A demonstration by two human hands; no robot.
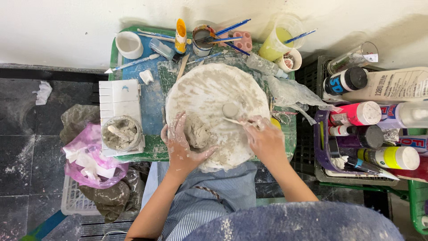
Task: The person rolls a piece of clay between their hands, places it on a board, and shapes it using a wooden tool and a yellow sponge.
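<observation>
On the round board point(209, 89), left hand point(178, 143) cups the clay lump point(198, 131), fingers spread; right hand point(265, 138) pinches a stick point(234, 120).

My left hand point(180, 145) cups a grey clay lump point(198, 130) on the round white board point(209, 85) at the desk's near edge; my right hand point(264, 138) holds a thin tool point(232, 120) beside it.

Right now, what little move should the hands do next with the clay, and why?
Probably press the tool into the clay lump. The left hand already cups the lump on the white disc, and the right hand holds the tool tip just beside it.
</observation>
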